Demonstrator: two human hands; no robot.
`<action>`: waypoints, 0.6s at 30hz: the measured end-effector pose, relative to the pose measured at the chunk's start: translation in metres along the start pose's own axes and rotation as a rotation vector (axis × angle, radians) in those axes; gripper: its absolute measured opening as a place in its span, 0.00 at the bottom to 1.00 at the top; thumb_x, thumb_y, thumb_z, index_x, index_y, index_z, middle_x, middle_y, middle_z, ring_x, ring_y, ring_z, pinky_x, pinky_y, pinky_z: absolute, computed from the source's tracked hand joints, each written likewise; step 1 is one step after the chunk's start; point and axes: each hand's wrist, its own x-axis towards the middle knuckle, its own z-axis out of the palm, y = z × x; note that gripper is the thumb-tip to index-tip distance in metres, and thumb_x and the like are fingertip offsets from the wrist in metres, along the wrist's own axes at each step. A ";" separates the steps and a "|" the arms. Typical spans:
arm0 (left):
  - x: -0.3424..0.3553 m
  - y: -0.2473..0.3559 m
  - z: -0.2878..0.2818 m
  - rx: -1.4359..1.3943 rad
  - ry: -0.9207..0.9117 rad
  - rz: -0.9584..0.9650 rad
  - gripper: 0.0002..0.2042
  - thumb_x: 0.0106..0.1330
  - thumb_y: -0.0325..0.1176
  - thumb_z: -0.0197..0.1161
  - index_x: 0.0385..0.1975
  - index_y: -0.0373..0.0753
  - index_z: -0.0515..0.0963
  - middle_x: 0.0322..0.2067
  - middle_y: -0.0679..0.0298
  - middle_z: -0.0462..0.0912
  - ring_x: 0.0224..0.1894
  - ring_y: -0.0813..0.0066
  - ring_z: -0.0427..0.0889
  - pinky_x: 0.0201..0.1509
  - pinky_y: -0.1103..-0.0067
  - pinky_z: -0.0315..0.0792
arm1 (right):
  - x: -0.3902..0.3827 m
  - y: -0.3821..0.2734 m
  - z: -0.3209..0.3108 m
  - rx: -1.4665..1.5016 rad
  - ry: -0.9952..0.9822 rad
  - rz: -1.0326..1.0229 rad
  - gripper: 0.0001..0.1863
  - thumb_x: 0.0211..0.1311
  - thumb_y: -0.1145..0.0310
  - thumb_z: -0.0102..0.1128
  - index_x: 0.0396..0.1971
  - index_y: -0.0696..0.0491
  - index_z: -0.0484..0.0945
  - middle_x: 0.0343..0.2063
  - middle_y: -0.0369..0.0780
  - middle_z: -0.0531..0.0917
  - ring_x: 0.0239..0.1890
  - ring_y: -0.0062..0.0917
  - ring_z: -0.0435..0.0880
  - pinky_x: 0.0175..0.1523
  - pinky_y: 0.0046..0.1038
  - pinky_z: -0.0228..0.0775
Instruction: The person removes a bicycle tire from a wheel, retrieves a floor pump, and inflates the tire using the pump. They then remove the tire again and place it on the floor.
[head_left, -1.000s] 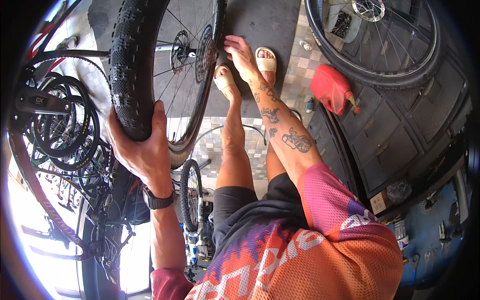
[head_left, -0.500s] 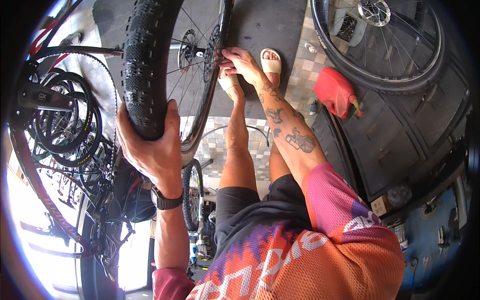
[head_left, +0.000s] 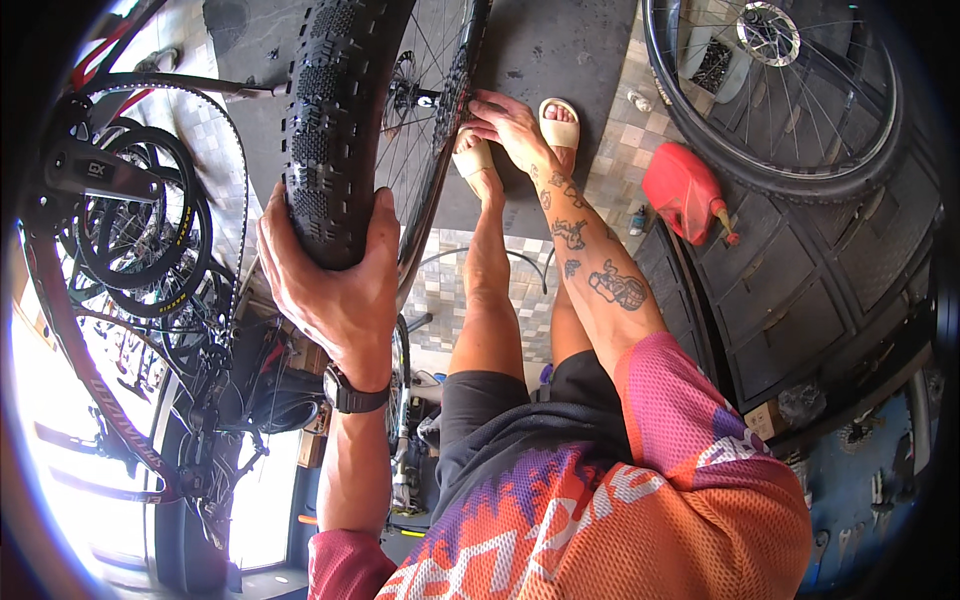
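A bicycle wheel with a wide knobby black tyre (head_left: 335, 130) stands upright in front of me, to the left of my feet. My left hand (head_left: 335, 285) wraps round the near end of the tyre, thumb on the spoke side and fingers on the other. At the wheel's right side, my right hand (head_left: 508, 122) has its fingertips at the hub end beside the cassette (head_left: 452, 105); the fingers are curled, and the exact contact is partly hidden. Left of the wheel is a bicycle frame with a crank (head_left: 105, 175) and a belt-like looping chain (head_left: 215, 120).
Another wheel with a disc rotor (head_left: 768, 35) lies at the upper right. Near it are a red jug (head_left: 683, 190) and a small bottle (head_left: 637, 220). Dark drawers (head_left: 790, 300) line the right side. Several tyres (head_left: 140, 220) hang at the left. A dark mat (head_left: 560, 50) lies under my sandals.
The wheel and both my hands have shifted to the right, away from the bicycle frame. The view has also shifted slightly. Both hands keep their places on the wheel.
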 end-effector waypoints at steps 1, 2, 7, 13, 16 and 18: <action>0.000 0.000 0.000 -0.002 0.001 0.001 0.38 0.49 0.42 0.85 0.59 0.29 0.77 0.48 0.46 0.82 0.51 0.42 0.83 0.58 0.56 0.74 | 0.000 0.000 -0.001 -0.005 0.002 0.008 0.26 0.77 0.65 0.65 0.67 0.62 0.73 0.52 0.44 0.88 0.47 0.31 0.90 0.56 0.30 0.84; -0.001 0.000 0.000 -0.004 0.001 0.002 0.38 0.49 0.42 0.84 0.59 0.29 0.77 0.48 0.46 0.82 0.51 0.42 0.83 0.59 0.56 0.74 | 0.000 0.001 -0.001 -0.012 0.021 0.017 0.27 0.77 0.65 0.66 0.68 0.63 0.72 0.52 0.44 0.88 0.48 0.31 0.90 0.57 0.30 0.84; -0.001 0.004 0.001 -0.010 -0.018 -0.012 0.37 0.50 0.41 0.84 0.59 0.29 0.77 0.48 0.46 0.82 0.51 0.42 0.83 0.59 0.56 0.74 | 0.003 0.003 -0.001 0.023 0.004 -0.010 0.27 0.77 0.66 0.66 0.67 0.64 0.73 0.52 0.45 0.88 0.48 0.31 0.91 0.57 0.30 0.84; 0.003 0.011 0.002 0.004 -0.005 -0.002 0.37 0.50 0.41 0.84 0.57 0.28 0.77 0.48 0.46 0.82 0.51 0.42 0.82 0.59 0.56 0.74 | 0.001 0.002 -0.003 0.003 0.011 -0.015 0.26 0.76 0.67 0.66 0.68 0.63 0.73 0.52 0.45 0.88 0.48 0.32 0.91 0.56 0.31 0.85; 0.004 0.009 0.004 0.022 -0.002 0.009 0.36 0.50 0.42 0.84 0.57 0.29 0.77 0.48 0.47 0.82 0.51 0.42 0.82 0.59 0.56 0.73 | 0.003 -0.001 0.002 -0.012 0.008 -0.047 0.28 0.76 0.65 0.67 0.68 0.62 0.73 0.52 0.46 0.88 0.48 0.31 0.91 0.54 0.31 0.85; 0.005 0.006 0.004 0.046 0.003 0.032 0.36 0.51 0.44 0.84 0.57 0.29 0.78 0.48 0.47 0.82 0.51 0.43 0.83 0.59 0.55 0.73 | 0.002 -0.002 0.008 -0.093 0.053 -0.062 0.30 0.74 0.62 0.69 0.68 0.62 0.72 0.52 0.46 0.88 0.49 0.32 0.90 0.53 0.30 0.85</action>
